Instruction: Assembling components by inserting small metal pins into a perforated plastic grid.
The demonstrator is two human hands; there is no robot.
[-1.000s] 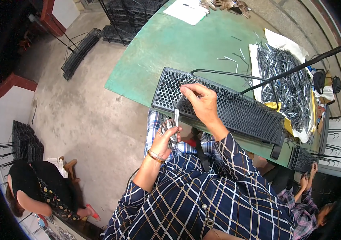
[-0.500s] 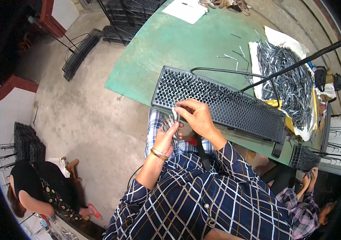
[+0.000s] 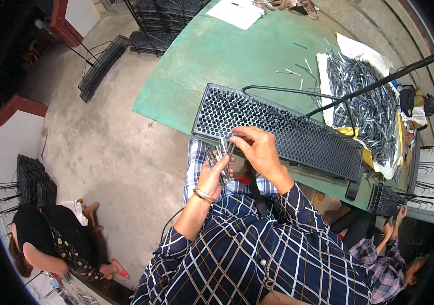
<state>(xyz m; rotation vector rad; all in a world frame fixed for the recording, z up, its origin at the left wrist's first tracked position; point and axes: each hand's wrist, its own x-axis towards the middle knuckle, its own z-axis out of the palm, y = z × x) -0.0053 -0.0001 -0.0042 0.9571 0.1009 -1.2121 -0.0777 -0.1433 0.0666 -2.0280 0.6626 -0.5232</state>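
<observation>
My left hand is closed around a bunch of thin metal rods, silvery and dark, their ends pointing up toward the rack. Just right of it, my right hand pinches thumb and forefinger at the end of one dark rod beside the bunch. Both hands are at the near left edge of a long black rack pierced with rows of round holes. Toward its left end, many holes have dark pieces standing in them. A black rod handle rises from the rack to the upper right.
The rack lies on a green table. A heap of similar rods fills a white sack at right, with a few loose rods nearby. Paper lies at the far edge. Co-workers sit at lower left and lower right. Racks stand on the floor.
My right hand has shifted slightly to the right, its fingertips drawing a little away from the bunch. My left hand stays nearly in place. The right co-worker's hand has moved up to a rack.
</observation>
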